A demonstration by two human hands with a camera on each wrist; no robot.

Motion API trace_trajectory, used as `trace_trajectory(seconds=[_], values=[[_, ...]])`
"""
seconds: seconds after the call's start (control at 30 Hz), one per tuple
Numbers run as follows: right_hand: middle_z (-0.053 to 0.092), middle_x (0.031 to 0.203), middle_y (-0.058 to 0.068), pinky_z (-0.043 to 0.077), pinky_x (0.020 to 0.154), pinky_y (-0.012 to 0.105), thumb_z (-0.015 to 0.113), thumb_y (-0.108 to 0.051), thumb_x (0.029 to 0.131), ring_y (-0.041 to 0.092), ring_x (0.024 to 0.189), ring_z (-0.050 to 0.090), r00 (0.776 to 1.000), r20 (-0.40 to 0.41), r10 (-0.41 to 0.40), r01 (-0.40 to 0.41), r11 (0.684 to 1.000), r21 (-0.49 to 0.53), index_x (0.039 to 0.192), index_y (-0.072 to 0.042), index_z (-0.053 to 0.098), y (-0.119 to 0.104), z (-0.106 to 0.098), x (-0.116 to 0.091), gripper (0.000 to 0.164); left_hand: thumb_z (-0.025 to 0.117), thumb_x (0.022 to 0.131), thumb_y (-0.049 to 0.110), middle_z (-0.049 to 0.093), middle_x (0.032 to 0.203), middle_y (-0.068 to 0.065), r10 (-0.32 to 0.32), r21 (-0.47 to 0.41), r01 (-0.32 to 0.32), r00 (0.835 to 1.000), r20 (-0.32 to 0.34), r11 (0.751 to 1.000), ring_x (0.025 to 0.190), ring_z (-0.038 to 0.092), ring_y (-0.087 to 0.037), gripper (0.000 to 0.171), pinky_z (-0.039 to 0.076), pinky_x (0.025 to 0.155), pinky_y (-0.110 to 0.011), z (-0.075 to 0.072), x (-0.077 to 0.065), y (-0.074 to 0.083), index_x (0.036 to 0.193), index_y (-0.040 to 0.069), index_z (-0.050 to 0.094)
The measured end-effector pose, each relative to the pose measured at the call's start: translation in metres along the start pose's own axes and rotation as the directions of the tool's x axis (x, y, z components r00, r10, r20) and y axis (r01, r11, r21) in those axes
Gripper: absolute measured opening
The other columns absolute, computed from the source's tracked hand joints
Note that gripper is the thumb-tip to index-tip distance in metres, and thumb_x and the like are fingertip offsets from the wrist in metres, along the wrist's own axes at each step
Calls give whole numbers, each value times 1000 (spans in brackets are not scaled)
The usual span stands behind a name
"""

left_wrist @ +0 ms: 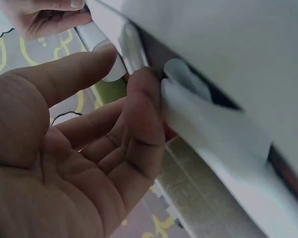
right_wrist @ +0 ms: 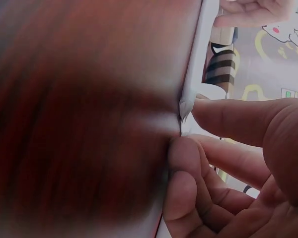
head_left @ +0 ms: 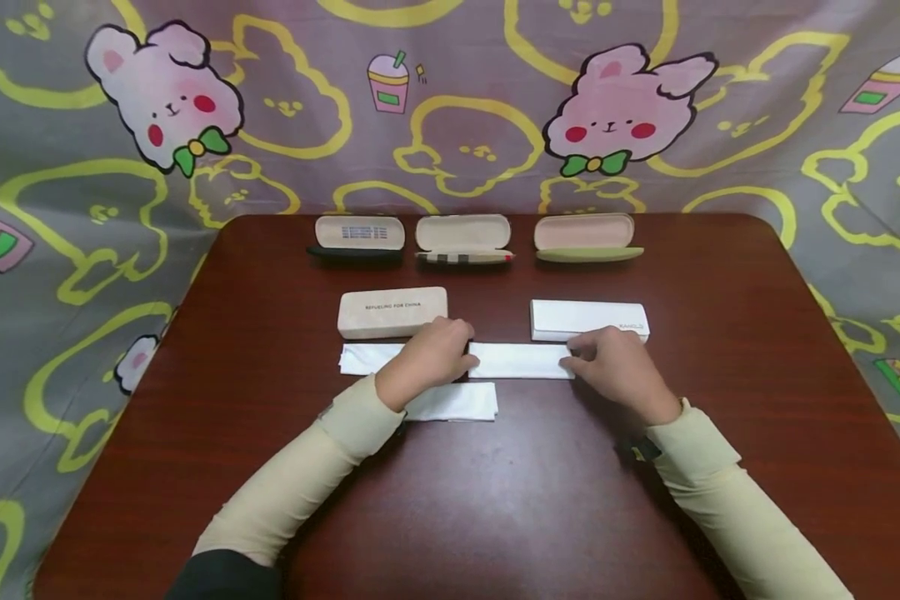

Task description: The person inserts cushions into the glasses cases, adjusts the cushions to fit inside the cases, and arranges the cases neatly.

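A folded white cloth [head_left: 521,361] lies flat on the table between the two hands. My left hand [head_left: 433,350] holds its left end with thumb and fingertips; the left wrist view shows that hand's fingers [left_wrist: 144,99] curled at the cloth's edge [left_wrist: 134,49]. At the right end, my right hand [head_left: 618,367] pinches the cloth between thumb and fingers, and in the right wrist view the thumb [right_wrist: 223,116] touches the cloth's tip [right_wrist: 186,109]. A second folded white cloth [head_left: 363,358] and a third one [head_left: 457,402] lie partly hidden under the left hand and forearm.
A closed beige glasses case [head_left: 392,312] with lettering stands behind the left hand. Behind the right hand is a closed white case [head_left: 585,318]. Three opened glasses cases, dark green [head_left: 360,237], plaid [head_left: 463,237] and yellow-green [head_left: 587,237], line the table's back edge before a patterned curtain [head_left: 480,108].
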State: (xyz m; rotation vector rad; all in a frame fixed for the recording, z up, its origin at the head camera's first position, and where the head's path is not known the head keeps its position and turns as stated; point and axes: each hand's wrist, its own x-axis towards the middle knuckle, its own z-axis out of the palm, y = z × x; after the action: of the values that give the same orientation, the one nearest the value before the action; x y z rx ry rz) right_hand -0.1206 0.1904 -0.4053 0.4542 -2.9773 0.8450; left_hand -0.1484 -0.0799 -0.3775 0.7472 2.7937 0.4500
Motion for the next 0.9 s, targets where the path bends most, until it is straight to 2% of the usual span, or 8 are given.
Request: trace_trajectory(seconds=[0.17, 0.33, 0.47, 0.6, 0.73, 0.9], values=[[69, 68, 2, 49, 59, 38, 81, -11, 81, 16, 63, 62, 1000, 7, 6, -6, 1000, 17, 97, 0, 78, 0, 1, -1, 19, 75, 89, 14, 56, 62, 0, -6, 33, 5, 1000, 21, 999, 60, 51, -17, 30, 45, 59, -34, 5, 3, 0, 65, 11, 58], [69, 68, -1, 48, 61, 37, 80, -10, 82, 15, 64, 62, 1000, 8, 12, -12, 999, 30, 86, -4, 78, 0, 2, 0, 7, 80, 85, 15, 60, 71, 2, -29, 24, 29, 999, 18, 999, 69, 55, -16, 22, 48, 65, -34, 6, 7, 0, 71, 12, 63], [66, 66, -5, 45, 63, 37, 79, -10, 83, 14, 64, 58, 999, 16, 31, -31, 999, 35, 80, -8, 76, -1, 2, -1, 4, 78, 81, 10, 60, 79, 2, -17, 19, 17, 1000, -1, 1000, 77, 57, -16, 16, 49, 71, -34, 8, 8, 0, 76, 13, 64], [65, 66, -5, 44, 63, 37, 77, -10, 83, 16, 64, 56, 1000, -7, 28, -28, 998, 48, 78, -9, 74, -1, 2, -3, 5, 72, 78, 2, 60, 78, 1, -2, -35, 1, 1000, -19, 999, 74, 55, -16, 15, 47, 67, -32, 10, 8, -1, 76, 13, 61], [65, 68, -2, 43, 64, 38, 76, -10, 83, 19, 66, 56, 998, -44, 39, -36, 997, 68, 80, -8, 73, 0, 3, -6, 5, 65, 78, -2, 60, 76, 0, -12, -134, 8, 999, -31, 991, 69, 54, -16, 14, 44, 64, -29, 11, 9, -1, 80, 11, 62], [64, 71, 0, 42, 64, 37, 75, -11, 83, 22, 68, 55, 995, -61, 80, -73, 992, 103, 81, -8, 71, 2, 2, -9, 5, 65, 80, -3, 62, 71, 2, -36, -219, 31, 999, -22, 975, 64, 55, -12, 23, 45, 61, -27, 11, 10, -1, 102, 4, 71]])
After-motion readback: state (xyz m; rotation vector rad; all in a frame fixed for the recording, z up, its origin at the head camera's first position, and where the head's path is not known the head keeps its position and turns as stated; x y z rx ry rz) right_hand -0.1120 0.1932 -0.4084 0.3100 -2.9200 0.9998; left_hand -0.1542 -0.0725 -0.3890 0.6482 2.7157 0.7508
